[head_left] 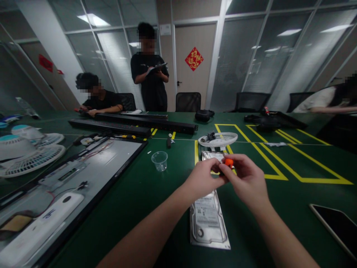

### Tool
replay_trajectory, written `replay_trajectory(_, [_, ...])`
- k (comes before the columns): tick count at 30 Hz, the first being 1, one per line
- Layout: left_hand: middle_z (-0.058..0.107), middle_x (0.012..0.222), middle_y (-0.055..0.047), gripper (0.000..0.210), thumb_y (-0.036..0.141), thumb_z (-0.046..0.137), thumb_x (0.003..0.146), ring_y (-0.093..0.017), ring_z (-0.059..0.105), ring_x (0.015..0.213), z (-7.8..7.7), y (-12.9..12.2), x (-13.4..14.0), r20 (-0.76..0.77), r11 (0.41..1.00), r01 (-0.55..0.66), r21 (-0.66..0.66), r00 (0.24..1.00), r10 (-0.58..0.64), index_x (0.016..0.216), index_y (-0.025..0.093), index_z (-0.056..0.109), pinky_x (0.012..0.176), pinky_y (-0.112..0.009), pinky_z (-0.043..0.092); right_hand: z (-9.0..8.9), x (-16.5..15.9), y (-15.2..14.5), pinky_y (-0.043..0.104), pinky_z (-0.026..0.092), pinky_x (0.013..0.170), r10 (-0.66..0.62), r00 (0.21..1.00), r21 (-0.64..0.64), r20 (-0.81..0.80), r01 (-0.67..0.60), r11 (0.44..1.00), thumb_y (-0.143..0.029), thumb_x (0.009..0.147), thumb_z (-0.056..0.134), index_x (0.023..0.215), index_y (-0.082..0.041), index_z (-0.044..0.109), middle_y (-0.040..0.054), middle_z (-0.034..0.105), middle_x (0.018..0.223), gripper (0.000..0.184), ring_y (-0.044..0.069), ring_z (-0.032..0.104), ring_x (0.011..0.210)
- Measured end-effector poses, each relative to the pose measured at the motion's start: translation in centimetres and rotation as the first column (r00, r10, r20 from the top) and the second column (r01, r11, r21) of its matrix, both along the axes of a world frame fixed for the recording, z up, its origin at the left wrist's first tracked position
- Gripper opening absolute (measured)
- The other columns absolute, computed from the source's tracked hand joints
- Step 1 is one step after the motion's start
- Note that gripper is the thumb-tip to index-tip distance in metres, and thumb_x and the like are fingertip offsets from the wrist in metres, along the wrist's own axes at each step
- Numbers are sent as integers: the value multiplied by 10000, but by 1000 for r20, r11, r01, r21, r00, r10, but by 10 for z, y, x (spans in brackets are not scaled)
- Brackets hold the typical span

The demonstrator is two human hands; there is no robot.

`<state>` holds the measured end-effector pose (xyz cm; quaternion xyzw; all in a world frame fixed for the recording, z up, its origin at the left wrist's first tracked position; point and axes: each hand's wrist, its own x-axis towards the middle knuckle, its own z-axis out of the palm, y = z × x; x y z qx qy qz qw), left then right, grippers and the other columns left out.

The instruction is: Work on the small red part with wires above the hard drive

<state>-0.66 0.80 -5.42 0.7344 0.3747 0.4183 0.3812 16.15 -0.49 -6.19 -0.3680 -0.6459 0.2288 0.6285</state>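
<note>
Both of my hands meet over a silver hard drive (208, 217) lying flat on the green table. In the fingertips of my right hand (249, 180) is a small orange-and-black object (229, 162), its kind too blurred to tell. My left hand (203, 175) is closed, its fingertips against the right hand's; what they pinch is hidden. Just beyond the hands lies another silver metal drive (210, 155), partly covered by them. A clear plastic cup (159, 162) stands to the left of my hands.
An opened flat panel (122, 160) with a white module fills the left side, beside white fan parts (33, 160). Long black strips (145, 123) and a white basket-like grille (232, 139) lie farther back. A phone (337, 227) is at right. Other people sit and stand beyond.
</note>
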Motion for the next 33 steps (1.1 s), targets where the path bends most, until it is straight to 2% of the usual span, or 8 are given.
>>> replay_trajectory(2, [820,1058,-97,192,247,788,879,-248,751,982,-1,1,0,-12,1000,11,9,1000,-10,1034,134,776,865,-345,571,0,0,0,404,688,844,5,1000,6,-1,-5,1000,-317,900,899,1100,-266,800,59,812,1011,229,248,791,912])
replay_trajectory(8, [827,1065,-84,199,181,695,916,-229,752,982,2,-1,-1,-26,999,17,27,1000,-17,1084,135,791,854,-319,554,3,3,-4,481,678,987,49,998,-29,31,-48,998,-331,1013,768,1255,-278,816,94,834,1206,252,283,808,1071])
replay_trajectory(13, [827,1060,-93,258,239,817,868,-222,745,949,4,-2,0,2,1000,-25,-1,1000,25,1097,128,775,843,-312,556,3,0,-2,418,693,851,5,1000,12,0,-5,1000,-327,949,854,1137,-268,772,66,798,1019,213,251,786,914])
replay_trajectory(15, [826,1058,-91,232,210,803,872,-216,743,948,3,-1,0,22,1000,-20,-9,1000,20,1088,129,776,840,-306,557,2,-1,-1,394,686,834,-6,1000,31,-17,7,1000,-311,921,879,1098,-272,752,52,783,991,222,240,778,903])
replay_trajectory(21, [816,999,-83,100,174,734,898,-218,746,946,4,-2,0,18,999,31,12,999,-31,980,128,768,845,-309,557,0,2,-3,485,669,1010,68,998,-32,13,-68,997,-321,1018,762,1298,-285,799,94,833,1246,285,281,804,1121])
replay_trajectory(26, [816,1041,-90,226,243,819,859,-226,732,936,3,-2,0,10,1000,-6,14,1000,6,1047,128,769,823,-316,555,1,-1,-2,420,684,889,20,1000,-14,-8,-20,1000,-302,932,867,1143,-261,805,68,818,1046,224,248,793,940])
replay_trajectory(29, [823,1064,-90,185,198,780,879,-234,739,972,2,-1,-1,-6,1000,-2,27,1000,2,1053,135,783,838,-317,556,1,-1,-2,378,674,845,9,1000,2,-20,-9,1000,-283,888,908,1083,-266,781,47,790,998,233,231,775,912])
replay_trajectory(33, [838,1097,-103,194,169,745,917,-244,764,1011,3,0,-1,13,999,49,17,999,-49,1099,131,801,899,-334,578,1,1,-3,420,670,964,80,997,-12,-7,-80,997,-293,986,805,1256,-276,797,84,824,1183,270,254,798,1064])
